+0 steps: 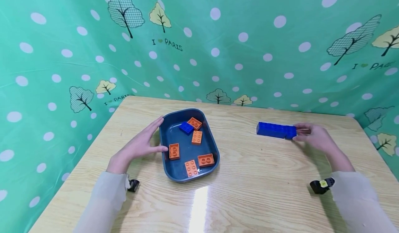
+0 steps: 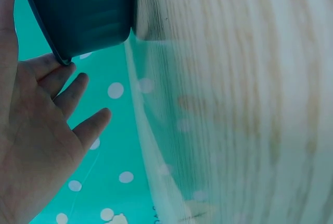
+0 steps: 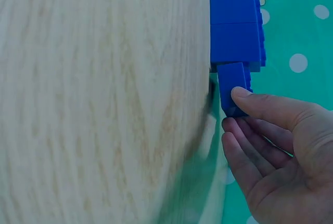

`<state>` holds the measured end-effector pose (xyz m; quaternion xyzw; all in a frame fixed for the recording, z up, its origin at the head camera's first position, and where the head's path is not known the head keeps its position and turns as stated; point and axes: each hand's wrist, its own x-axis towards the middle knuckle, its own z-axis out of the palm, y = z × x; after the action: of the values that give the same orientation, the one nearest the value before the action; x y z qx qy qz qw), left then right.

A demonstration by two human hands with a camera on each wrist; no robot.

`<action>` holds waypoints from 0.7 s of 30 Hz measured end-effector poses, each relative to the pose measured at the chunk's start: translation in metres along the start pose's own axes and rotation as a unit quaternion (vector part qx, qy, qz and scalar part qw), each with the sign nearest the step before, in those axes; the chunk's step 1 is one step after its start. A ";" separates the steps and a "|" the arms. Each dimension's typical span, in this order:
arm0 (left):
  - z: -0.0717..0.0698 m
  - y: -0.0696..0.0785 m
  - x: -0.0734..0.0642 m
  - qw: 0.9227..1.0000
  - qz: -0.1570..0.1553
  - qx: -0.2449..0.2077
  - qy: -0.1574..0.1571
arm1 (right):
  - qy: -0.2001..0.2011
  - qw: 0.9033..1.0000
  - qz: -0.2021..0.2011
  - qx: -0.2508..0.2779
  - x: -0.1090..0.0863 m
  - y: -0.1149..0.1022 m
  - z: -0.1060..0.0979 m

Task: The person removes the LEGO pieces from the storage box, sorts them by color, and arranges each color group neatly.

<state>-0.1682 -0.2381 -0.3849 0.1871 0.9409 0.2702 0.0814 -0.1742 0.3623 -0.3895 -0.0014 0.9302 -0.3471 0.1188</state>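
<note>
A blue toy brick (image 1: pixel 291 132) is pinched between the thumb and fingers of my right hand (image 1: pixel 315 137), at the right of the table. It sits at the near-hand end of a row of blue bricks (image 1: pixel 270 130). In the right wrist view the pinched brick (image 3: pixel 233 83) stands slightly tilted and out of line with the row; whether it touches the row is unclear. My left hand (image 1: pixel 140 144) rests against the left rim of a dark blue tray (image 1: pixel 215 146), its fingers spread and fairly straight. The left wrist view shows fingertips touching the tray's rim (image 2: pixel 65 61).
Inside the tray lie several orange bricks (image 1: pixel 196 137), some with studs up and some with the hollow side up, and one blue brick (image 1: pixel 186 128). A green patterned cloth (image 1: pixel 199 70) hangs behind the wooden table (image 1: pixel 243 177).
</note>
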 end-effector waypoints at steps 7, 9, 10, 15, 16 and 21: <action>0.000 0.001 -0.001 1.000 0.001 -0.003 0.000 | 0.008 1.000 -0.012 -0.018 0.000 0.001 0.005; 0.000 0.002 -0.001 1.000 0.000 -0.004 0.000 | 0.009 1.000 -0.011 -0.014 0.000 0.001 0.007; 0.000 0.002 -0.001 1.000 -0.001 -0.004 0.000 | 0.010 1.000 -0.010 -0.013 0.000 0.001 0.007; 0.000 0.002 -0.002 1.000 -0.002 -0.006 0.000 | 0.010 1.000 -0.009 -0.007 -0.003 0.001 0.006; 0.000 0.002 -0.002 1.000 -0.001 -0.006 0.000 | 0.012 1.000 -0.008 -0.008 -0.004 0.001 0.006; 0.000 0.000 0.000 1.000 -0.001 -0.006 0.003 | 0.037 0.999 -0.008 -0.004 -0.012 -0.002 0.003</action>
<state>-0.1678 -0.2380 -0.3848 0.1850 0.9398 0.2760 0.0797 -0.1624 0.3593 -0.3879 0.0034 0.9353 -0.3444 0.0810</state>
